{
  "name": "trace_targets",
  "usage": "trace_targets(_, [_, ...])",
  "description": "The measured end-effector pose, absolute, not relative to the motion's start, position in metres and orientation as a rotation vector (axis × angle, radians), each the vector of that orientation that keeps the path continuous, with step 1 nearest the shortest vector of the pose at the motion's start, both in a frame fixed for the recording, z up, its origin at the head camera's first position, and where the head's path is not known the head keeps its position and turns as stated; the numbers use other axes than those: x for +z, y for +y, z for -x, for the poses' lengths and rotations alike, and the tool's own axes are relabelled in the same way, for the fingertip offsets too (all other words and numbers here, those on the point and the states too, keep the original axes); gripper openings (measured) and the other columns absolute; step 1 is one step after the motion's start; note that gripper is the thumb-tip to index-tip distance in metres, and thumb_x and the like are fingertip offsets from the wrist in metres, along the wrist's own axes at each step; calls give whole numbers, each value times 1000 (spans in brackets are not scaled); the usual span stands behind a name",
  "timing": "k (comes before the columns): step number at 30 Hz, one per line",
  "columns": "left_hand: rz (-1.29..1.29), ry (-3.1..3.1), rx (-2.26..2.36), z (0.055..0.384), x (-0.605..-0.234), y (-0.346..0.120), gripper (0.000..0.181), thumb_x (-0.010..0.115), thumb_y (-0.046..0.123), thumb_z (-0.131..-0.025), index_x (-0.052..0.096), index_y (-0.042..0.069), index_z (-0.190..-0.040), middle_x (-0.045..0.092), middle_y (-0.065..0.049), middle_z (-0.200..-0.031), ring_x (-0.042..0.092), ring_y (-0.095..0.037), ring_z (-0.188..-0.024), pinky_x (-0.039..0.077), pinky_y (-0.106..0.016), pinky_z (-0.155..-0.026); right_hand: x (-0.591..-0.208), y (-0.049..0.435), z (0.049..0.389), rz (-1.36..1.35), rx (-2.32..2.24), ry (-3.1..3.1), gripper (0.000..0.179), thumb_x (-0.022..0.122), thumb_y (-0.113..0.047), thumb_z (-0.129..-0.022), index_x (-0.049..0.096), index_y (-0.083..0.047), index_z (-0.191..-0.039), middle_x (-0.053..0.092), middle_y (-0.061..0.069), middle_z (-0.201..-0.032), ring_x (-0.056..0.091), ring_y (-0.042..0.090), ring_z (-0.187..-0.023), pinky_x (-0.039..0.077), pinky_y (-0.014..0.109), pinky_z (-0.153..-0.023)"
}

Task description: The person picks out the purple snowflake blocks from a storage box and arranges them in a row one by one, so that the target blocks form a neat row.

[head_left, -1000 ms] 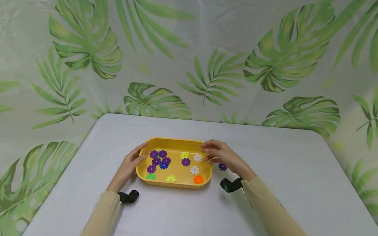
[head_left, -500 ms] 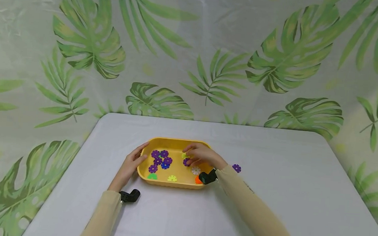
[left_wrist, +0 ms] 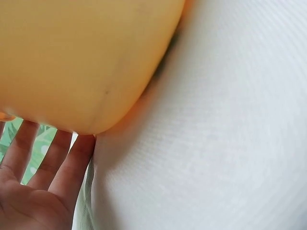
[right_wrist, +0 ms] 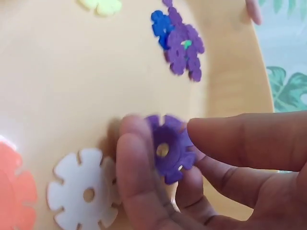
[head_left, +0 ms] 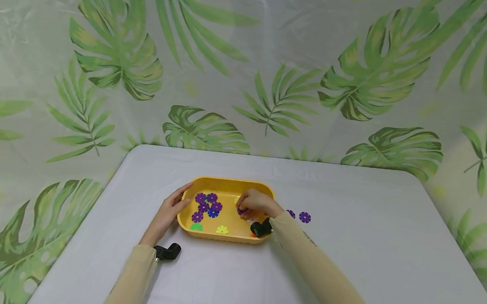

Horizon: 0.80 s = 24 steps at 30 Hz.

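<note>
At the left, the left hand (head_left: 165, 215) rests against the end of the yellow tray (head_left: 217, 237), its fingers extended along the rim and curled round nothing, which seems to be for steadying. Next, inside the tray, come the bunched purple pieces (head_left: 204, 207), with a blue piece (head_left: 213, 214) overlapping them, then a green piece (head_left: 196, 227) and a yellow piece (head_left: 222, 229) near the front wall. In the tray's right half, the right hand (head_left: 260, 203) pinches a tilted purple flower piece (right_wrist: 173, 151) between thumb and fingers; a white piece (right_wrist: 79, 184) lies just beside it, and an orange piece (right_wrist: 12, 191) past that. The step in hand looks to be picking up this piece; the next move would call for a firm hold on its thin edge and a lift clear of the white one and the tray wall, the left hand bracing. Farthest right, two loose purple pieces (head_left: 305, 217) lie on the worktop (head_left: 361, 215), outside the tray.
</note>
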State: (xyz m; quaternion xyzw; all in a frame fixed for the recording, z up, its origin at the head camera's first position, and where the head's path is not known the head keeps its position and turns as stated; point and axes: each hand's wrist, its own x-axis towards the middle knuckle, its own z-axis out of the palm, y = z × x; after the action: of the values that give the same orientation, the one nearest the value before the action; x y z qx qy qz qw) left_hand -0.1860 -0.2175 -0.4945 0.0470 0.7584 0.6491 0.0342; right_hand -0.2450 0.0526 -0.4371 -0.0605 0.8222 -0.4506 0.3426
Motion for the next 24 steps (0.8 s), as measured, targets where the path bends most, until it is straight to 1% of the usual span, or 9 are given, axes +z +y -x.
trace_targets(3, [-161,2329,2001,186,-494,-217,48,49,19,-101,38,19,-148,26,-4,-155,22,-24,-141,28,-36,-111,-437,54,246,169,-1156,2146,11,53,3,-92,62,7,-92,62,11,-75,57,13,-56,56,24,-61])
trace_targets(5, [-169,2328,2003,186,-493,-217,48,49,19,-101,38,19,-148,26,-4,-155,22,-24,-141,28,-35,-110,-436,56,247,205,-1155,2150,11,53,3,-92,63,7,-90,62,9,-73,55,12,-56,53,21,-58])
trace_targets(7, [-169,2327,2003,186,-493,-217,48,49,19,-101,38,19,-148,26,-4,-155,22,-24,-141,28,-35,-110,-434,58,247,243,-1172,2144,10,53,2,-93,63,5,-91,60,6,-71,51,11,-56,48,18,-54])
trace_targets(10, [-160,2325,2003,185,-493,-217,49,49,19,-101,38,19,-148,26,-4,-155,23,-25,-141,28,-36,-110,-428,64,246,304,-1229,2116,9,54,-1,-93,62,1,-95,56,4,-69,46,11,-55,40,20,-52])
trace_targets(12, [-148,2326,2001,185,-493,-217,49,50,19,-101,38,19,-148,26,-4,-155,23,-25,-141,28,-36,-110,-424,69,246,333,-1264,2091,10,55,-3,-93,62,0,-99,54,4,-68,44,12,-55,38,22,-52])
trace_targets(18, [-139,2331,1996,185,-493,-216,49,50,20,-101,38,20,-148,26,-5,-155,22,-24,-141,27,-37,-111,-408,96,244,419,-1335,2082,20,56,-9,-93,61,1,-109,57,7,-77,49,17,-63,47,23,-57])
trace_targets(24, [-123,2325,1994,186,-494,-216,48,50,23,-101,39,22,-148,26,-4,-155,21,-24,-142,27,-40,-112,-399,142,243,421,-1438,2097,23,55,-13,-96,58,3,-113,60,9,-85,51,20,-69,49,26,-62])
